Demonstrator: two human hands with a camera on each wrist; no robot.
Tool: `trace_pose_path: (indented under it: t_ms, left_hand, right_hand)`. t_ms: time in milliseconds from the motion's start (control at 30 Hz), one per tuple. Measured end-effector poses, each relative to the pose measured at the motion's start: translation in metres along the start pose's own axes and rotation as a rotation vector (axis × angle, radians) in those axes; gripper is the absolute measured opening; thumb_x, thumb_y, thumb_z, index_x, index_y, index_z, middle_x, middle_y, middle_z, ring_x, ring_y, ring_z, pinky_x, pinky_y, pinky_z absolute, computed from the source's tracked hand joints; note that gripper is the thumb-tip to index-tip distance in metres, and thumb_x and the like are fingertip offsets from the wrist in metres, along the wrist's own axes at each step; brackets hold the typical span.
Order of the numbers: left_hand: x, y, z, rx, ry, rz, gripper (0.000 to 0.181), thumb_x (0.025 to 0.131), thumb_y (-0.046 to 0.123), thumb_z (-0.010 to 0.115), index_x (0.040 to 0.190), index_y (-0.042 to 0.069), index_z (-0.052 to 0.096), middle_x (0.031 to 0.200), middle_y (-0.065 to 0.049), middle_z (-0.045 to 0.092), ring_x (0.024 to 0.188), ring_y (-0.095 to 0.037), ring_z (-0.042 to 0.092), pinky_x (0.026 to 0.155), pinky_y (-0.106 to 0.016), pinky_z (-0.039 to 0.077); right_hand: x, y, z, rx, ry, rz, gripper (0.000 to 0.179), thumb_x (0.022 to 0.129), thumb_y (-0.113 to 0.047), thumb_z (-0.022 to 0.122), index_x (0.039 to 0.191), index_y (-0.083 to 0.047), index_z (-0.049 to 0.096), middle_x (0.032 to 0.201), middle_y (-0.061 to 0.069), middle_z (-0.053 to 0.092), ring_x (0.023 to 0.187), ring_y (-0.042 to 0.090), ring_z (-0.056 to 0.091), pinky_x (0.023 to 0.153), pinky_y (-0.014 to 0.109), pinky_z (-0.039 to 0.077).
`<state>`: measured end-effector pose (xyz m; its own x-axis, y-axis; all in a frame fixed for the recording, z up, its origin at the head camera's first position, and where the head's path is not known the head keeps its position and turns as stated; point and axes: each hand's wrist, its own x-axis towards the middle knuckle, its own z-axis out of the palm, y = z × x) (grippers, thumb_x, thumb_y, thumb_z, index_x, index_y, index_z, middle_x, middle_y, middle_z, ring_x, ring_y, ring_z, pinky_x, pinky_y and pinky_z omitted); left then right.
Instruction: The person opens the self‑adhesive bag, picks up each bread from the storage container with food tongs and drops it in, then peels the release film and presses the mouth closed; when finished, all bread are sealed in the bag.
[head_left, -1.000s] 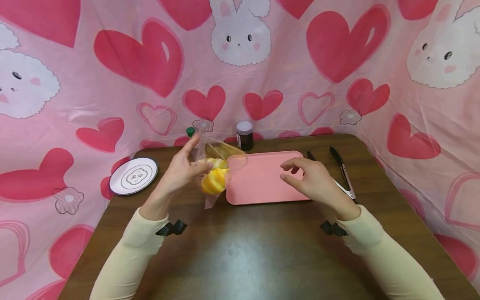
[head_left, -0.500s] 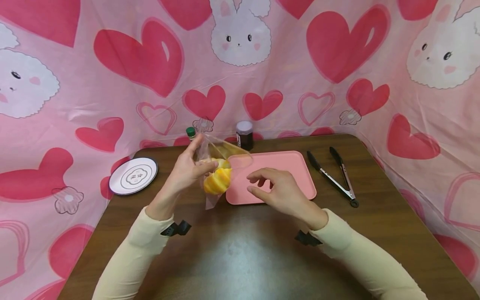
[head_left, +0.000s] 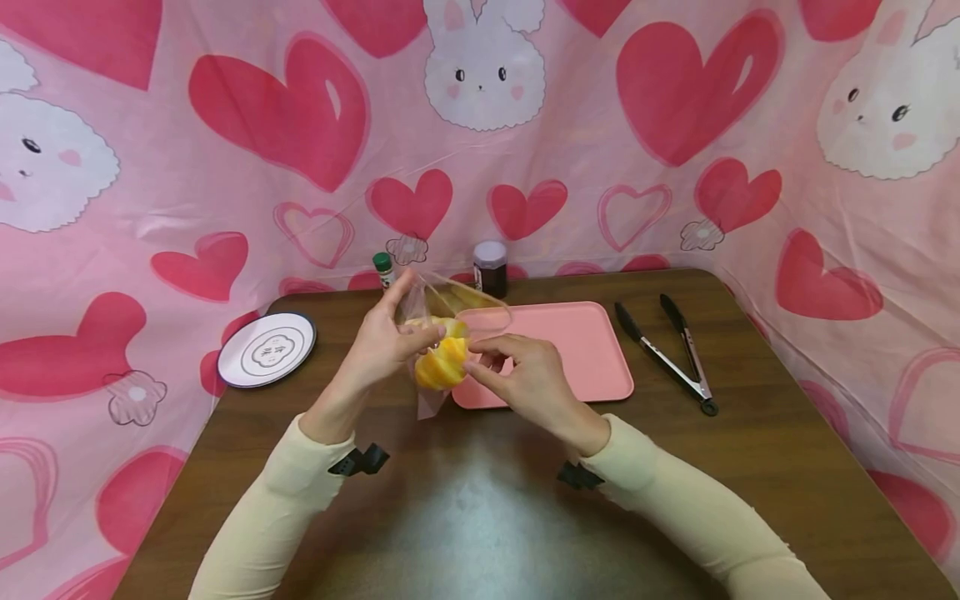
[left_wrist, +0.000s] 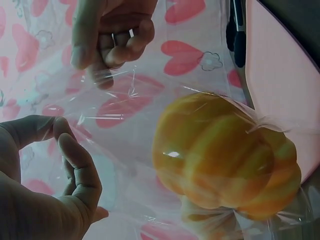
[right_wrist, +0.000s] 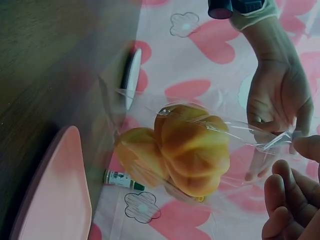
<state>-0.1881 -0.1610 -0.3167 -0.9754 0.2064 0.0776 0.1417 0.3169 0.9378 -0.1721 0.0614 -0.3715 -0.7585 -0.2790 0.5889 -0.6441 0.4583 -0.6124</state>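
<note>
A clear plastic bag point(left_wrist: 120, 117) hangs above the table, with yellow-orange, ridged bread rolls point(head_left: 441, 365) inside. My left hand point(head_left: 382, 337) pinches the bag near its upper edge between thumb and fingers; the left wrist view shows this left hand point(left_wrist: 60, 175) at lower left. My right hand point(head_left: 521, 375) is at the bag's right side, thumb and fingers apart and bent. In the right wrist view, the fingertips of this right hand point(right_wrist: 295, 200) are close to the bag's edge; whether they touch the film is hard to tell.
A pink tray point(head_left: 581, 350) lies behind and right of the hands. Black-tipped tongs point(head_left: 675, 362) rest to its right. At the back stand a dark jar with a pale lid point(head_left: 491, 271) and a green-capped bottle point(head_left: 384, 268). A white plate point(head_left: 266, 350) sits at left.
My right hand has moved left from over the tray's right side to the bag, uncovering the tongs. My left hand and the bag have shifted slightly right.
</note>
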Motion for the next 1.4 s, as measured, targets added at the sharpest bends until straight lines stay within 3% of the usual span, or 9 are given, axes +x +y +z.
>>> trace_pose_path:
  t_ms: [167,400,533,733,900,1200,1400]
  left_hand:
    - [0.000,0.000,0.001,-0.018,-0.008,-0.004,0.094,0.087,0.016,0.073,0.161,0.022,0.015,0.164,-0.001,0.025,0.069,-0.010,0.064,0.069,-0.021,0.058]
    - [0.001,0.001,0.001,-0.008,-0.005,-0.004,0.094,0.087,0.015,0.074,0.161,0.020,0.016,0.167,-0.003,0.021,0.080,-0.016,0.067,0.072,-0.024,0.059]
    - [0.002,0.002,-0.001,0.000,0.007,0.001,0.092,0.087,0.018,0.073,0.161,0.018,0.018,0.164,-0.005,0.028,0.083,-0.014,0.068,0.075,-0.021,0.059]
    - [0.002,0.004,-0.004,-0.089,-0.001,0.002,0.085,0.093,0.019,0.069,0.161,0.016,0.018,0.163,-0.004,0.030,0.077,-0.009,0.074,0.074,-0.020,0.058]
    - [0.002,0.004,-0.007,-0.130,-0.020,-0.009,0.078,0.097,0.023,0.064,0.160,0.016,0.020,0.165,0.000,0.026,0.078,-0.006,0.074,0.075,-0.023,0.059]
    - [0.003,0.000,-0.009,-0.076,-0.047,0.006,0.058,0.100,0.012,0.058,0.153,0.004,0.037,0.155,-0.014,0.044,0.075,-0.002,0.073,0.065,-0.023,0.056]
    - [0.004,-0.003,-0.009,-0.044,-0.087,0.013,0.056,0.100,0.008,0.056,0.152,0.004,0.038,0.156,-0.015,0.043,0.077,-0.006,0.075,0.063,-0.023,0.056]
  right_hand:
    - [0.002,0.000,0.004,-0.033,0.015,-0.014,0.023,0.081,-0.030,0.083,0.098,-0.014,0.080,0.076,-0.005,0.071,0.067,0.005,0.059,0.060,0.021,0.051]
    - [0.004,0.000,0.005,-0.056,0.013,-0.010,0.013,0.085,-0.025,0.080,0.093,-0.014,0.080,0.083,-0.004,0.076,0.067,0.008,0.060,0.056,0.021,0.048]
    - [0.003,0.002,0.002,-0.042,0.024,-0.016,0.010,0.089,-0.023,0.075,0.094,-0.015,0.077,0.084,-0.005,0.073,0.070,0.008,0.059,0.057,0.021,0.047]
    - [0.005,0.004,-0.006,-0.022,0.100,-0.046,0.007,0.090,-0.021,0.073,0.094,-0.015,0.072,0.085,-0.004,0.067,0.073,0.010,0.058,0.058,0.023,0.047]
    - [0.007,0.007,-0.013,0.012,0.167,-0.045,0.008,0.093,-0.020,0.070,0.096,-0.013,0.070,0.095,0.000,0.071,0.081,0.013,0.064,0.060,0.032,0.054]
    - [0.009,0.007,-0.025,0.091,0.217,-0.022,0.008,0.093,-0.016,0.068,0.098,-0.009,0.069,0.106,0.004,0.075,0.088,0.016,0.069,0.068,0.031,0.059]
    - [0.013,0.007,-0.031,0.125,0.249,-0.024,0.007,0.094,-0.014,0.067,0.099,-0.009,0.068,0.106,0.005,0.076,0.083,0.019,0.071,0.071,0.030,0.060]
